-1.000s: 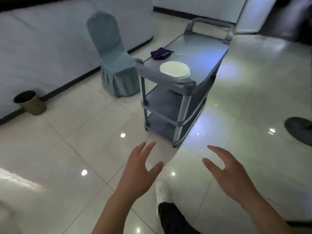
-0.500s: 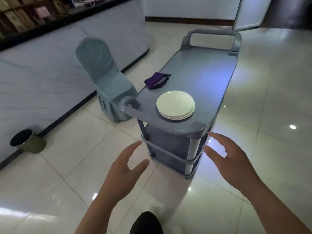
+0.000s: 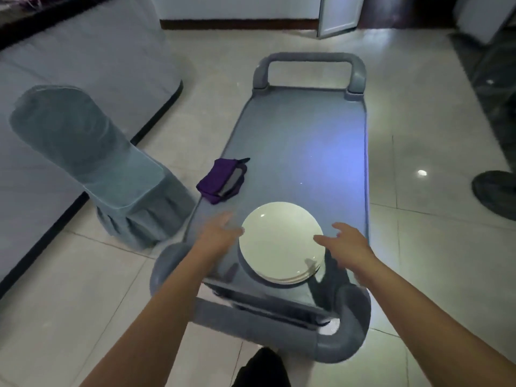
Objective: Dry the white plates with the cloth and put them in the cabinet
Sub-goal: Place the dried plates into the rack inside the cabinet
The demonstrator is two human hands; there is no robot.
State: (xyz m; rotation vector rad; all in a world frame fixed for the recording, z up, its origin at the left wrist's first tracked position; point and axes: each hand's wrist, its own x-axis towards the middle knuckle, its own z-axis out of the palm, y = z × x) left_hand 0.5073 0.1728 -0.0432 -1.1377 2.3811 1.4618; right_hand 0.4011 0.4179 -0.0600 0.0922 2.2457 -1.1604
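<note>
Motion blur smears the left hand (image 3: 220,233). Lower white round plates (image 3: 282,244) show rims only. The dark round object (image 3: 497,191) is cut off.

Open grey cart top (image 3: 301,141) stretches beyond the stack of white plates (image 3: 280,241); a folded purple cloth (image 3: 220,181) sits at its left edge, handle (image 3: 308,58) bars the far end.

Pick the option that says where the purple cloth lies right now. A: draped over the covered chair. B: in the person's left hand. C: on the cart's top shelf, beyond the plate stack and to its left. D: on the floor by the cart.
C: the purple cloth lies folded on the cart top, beyond and left of the white plates, untouched by either hand.
</note>
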